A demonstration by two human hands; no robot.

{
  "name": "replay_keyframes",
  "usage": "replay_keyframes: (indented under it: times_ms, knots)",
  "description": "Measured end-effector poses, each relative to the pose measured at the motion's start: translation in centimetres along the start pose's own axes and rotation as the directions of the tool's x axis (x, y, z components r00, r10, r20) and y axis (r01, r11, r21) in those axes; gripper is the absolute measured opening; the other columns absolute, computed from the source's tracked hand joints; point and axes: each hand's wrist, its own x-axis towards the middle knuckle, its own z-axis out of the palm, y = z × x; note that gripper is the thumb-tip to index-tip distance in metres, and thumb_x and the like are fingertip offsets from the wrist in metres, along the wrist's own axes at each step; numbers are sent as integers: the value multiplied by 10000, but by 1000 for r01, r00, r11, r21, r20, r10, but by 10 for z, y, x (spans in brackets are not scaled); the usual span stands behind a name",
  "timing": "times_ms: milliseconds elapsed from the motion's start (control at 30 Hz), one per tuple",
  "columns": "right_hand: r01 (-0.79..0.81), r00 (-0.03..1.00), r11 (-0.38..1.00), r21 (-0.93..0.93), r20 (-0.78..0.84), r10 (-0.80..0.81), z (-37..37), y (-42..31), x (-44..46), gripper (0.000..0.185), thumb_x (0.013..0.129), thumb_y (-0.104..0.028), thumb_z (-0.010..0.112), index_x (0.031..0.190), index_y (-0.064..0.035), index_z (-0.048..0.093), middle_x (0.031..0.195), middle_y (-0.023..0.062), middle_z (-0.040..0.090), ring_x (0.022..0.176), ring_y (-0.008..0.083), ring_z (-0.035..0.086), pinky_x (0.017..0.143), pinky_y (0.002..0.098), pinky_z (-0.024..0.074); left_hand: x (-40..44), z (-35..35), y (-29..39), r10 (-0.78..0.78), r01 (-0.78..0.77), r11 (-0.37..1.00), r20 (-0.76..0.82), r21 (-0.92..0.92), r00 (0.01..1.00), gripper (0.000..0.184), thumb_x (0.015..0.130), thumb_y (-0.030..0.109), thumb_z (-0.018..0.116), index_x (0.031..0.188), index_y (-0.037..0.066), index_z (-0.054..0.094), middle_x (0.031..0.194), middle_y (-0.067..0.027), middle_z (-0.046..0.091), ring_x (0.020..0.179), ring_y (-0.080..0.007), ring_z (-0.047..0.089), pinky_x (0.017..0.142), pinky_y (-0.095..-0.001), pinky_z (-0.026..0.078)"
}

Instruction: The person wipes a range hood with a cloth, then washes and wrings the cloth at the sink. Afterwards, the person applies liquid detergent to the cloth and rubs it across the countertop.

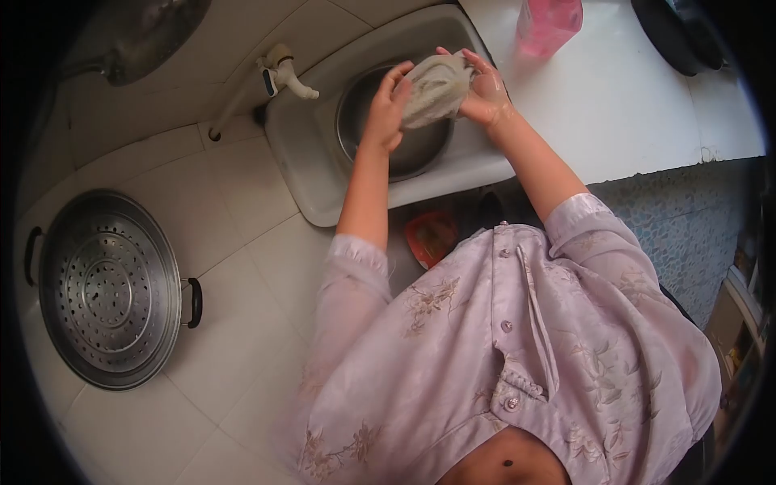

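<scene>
Hanging over the metal basin [411, 158], the bunched cloth [436, 90] is held up between both hands, head view. Its near side is pressed by the left hand's [386, 111] curled fingers; the opposite side is gripped by the right hand's [487, 95] fingers. Faucet [285, 76] is seen left of the left fingers, pink container [550, 26] right of the right fingers, perforated steamer [109, 289] well apart, lower left.

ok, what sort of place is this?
Probably a kitchen, maybe a home one: there's a sink with a metal bowl in it, a wall tap beside it, and a perforated steamer pan.
</scene>
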Motion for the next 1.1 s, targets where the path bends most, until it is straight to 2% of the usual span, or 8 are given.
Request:
replay_keyframes:
  times_ms: [200,500,567,667,800,900,1033,1100]
  knots:
    - [-438,899,677,591,286,332,6,1,4,242,826,-277,498,916,-56,544,839,64,588,771,203,558,691,323,451,-29,53,-14,496,-503,178,365,846,788,258,774,221,544,721,-32,555,679,-204,566,683,-309,587,582,-370,454]
    - [-239,914,964,118,-309,264,-33,42,17,271,858,-336,465,725,-101,451,612,10,447,588,150,474,558,300,408,-13,45,-47,506,-249,115,159,962,848,221,772,198,508,679,8,569,696,-213,566,686,-387,551,606,-448,433]
    - [9,921,625,-780,-237,-309,28,39,-9,228,877,-274,429,714,-115,439,604,6,438,567,147,455,550,287,408,-11,48,-49,522,-219,38,168,975,836,218,785,199,483,733,19,595,743,-218,571,717,-378,560,621,-443,440]
    - [-224,852,917,329,-391,349,67,18,-26,223,841,-222,396,897,-61,541,811,59,586,781,191,566,700,309,449,49,12,-30,359,-10,26,0,1000,933,282,808,218,450,678,7,586,729,-241,564,720,-370,567,617,-434,444]
    - [-361,915,647,-672,-391,105,66,-3,-26,256,883,-281,383,764,-106,526,705,38,539,701,159,537,632,307,436,33,13,-62,547,-186,48,130,981,827,285,803,221,483,649,-6,558,650,-217,553,649,-394,543,590,-439,425]
    - [-414,885,752,513,421,201,7,15,-4,275,878,-294,398,732,-106,536,708,47,551,700,189,543,623,299,439,-13,42,-54,489,-270,77,200,960,849,294,794,234,508,631,-8,545,669,-216,551,676,-391,545,613,-458,408]
    - [-312,842,884,347,-329,427,74,4,-24,317,865,-340,415,929,-48,521,946,80,571,905,209,536,811,360,424,70,-36,-45,376,-56,160,-8,986,927,360,825,297,479,649,-5,565,650,-188,577,619,-343,561,579,-377,430]
    - [-254,902,855,453,-207,378,82,-20,-22,379,846,-355,452,997,-9,495,1010,105,555,905,227,535,812,386,426,68,-45,-47,74,-4,882,-130,472,989,259,851,268,476,858,24,562,825,-96,588,739,-209,563,676,-322,447]
